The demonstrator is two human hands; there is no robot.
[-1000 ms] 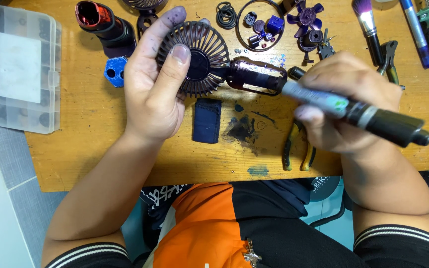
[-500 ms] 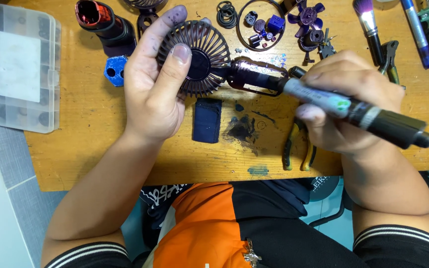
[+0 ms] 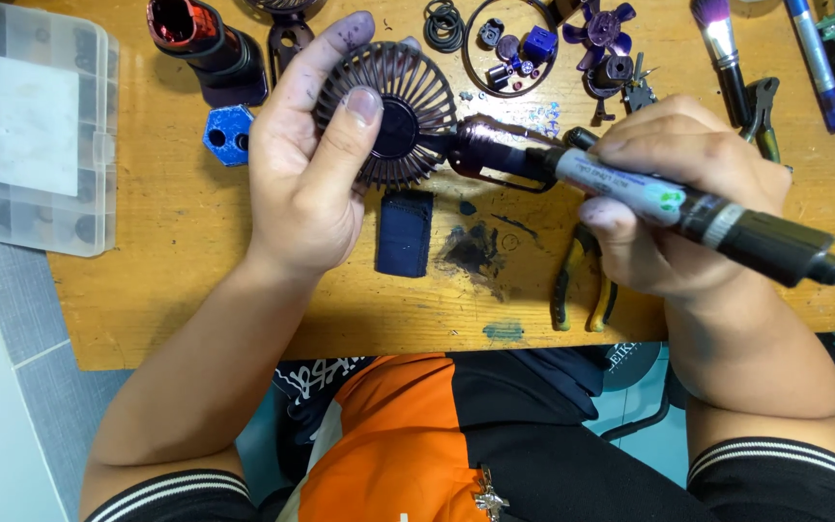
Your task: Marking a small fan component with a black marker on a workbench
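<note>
Wooden tabletop (image 3: 195, 280) fills my view, with pliers (image 3: 582, 280) lying near its front edge. Both my hands are clenched: left hand (image 3: 306, 164) grips the round fan grille (image 3: 398, 126), right hand (image 3: 674, 208) a thick marker (image 3: 698, 217). Its long axis runs crosswise, tip leftward against the fan's neck (image 3: 495, 155). Beyond lie small purple parts (image 3: 601, 43).
</note>
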